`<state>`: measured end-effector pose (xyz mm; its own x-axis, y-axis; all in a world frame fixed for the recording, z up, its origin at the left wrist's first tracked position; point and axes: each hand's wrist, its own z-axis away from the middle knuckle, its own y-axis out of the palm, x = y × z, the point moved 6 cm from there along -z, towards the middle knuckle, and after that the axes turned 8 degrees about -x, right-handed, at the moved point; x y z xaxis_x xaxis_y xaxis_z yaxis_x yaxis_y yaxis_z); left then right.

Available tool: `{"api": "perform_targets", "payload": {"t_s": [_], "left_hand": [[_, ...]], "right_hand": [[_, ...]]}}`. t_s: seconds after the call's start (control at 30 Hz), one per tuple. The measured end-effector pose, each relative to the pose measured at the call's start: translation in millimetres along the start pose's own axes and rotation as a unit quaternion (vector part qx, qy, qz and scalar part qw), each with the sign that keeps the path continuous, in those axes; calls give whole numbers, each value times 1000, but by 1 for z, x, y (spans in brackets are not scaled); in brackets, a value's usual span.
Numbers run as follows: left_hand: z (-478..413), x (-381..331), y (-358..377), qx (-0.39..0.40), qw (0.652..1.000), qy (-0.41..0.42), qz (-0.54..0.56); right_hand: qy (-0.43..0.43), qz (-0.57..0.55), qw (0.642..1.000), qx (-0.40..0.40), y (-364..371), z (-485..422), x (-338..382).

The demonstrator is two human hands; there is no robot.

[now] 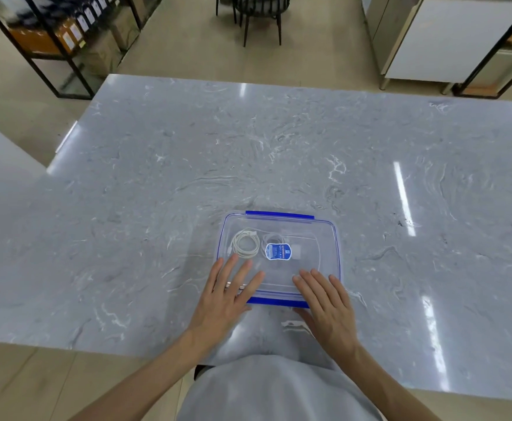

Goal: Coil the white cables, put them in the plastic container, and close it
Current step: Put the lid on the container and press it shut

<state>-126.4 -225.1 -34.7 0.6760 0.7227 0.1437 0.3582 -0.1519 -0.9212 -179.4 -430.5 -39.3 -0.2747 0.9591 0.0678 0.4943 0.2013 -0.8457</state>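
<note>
A clear plastic container (330, 238) with blue latches stands on the grey marble table, its transparent lid on top. Through the lid I see a coiled white cable (245, 243) at the left, and a second white cable (274, 238) partly hidden behind a blue label. My left hand (227, 294) lies flat with straight fingers on the lid's near left corner. On the near right part of the lid my right hand (329, 302) rests flat, its thumb down by the near blue latch (279, 301). The far blue latch (279, 215) lies along the back edge.
The marble table (157, 192) stretches wide around the container, its near edge just in front of my body. Beyond the far edge are a black chair (260, 13), a shelf rack (66, 41) at the left and a white cabinet (449, 41) at the right.
</note>
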Motion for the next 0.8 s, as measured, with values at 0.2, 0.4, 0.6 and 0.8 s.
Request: {"api": "perform_targets", "payload": {"t_s": [0.2,0.4,0.6,0.8], "left_hand": [[-1,2,-9,-17,997,-15,69],[-3,8,-12,37,988,-37,145],[-6,6,-13,38,988,-57,138],[-8,8,-18,31,987,-60,146]], "right_hand": [[1,-40,999,9,-8,-4,-1],[56,-164,985,17,-24,-15,-8],[80,-166,980,72,-16,-12,-6],[84,-165,982,32,-14,-14,-10]]}}
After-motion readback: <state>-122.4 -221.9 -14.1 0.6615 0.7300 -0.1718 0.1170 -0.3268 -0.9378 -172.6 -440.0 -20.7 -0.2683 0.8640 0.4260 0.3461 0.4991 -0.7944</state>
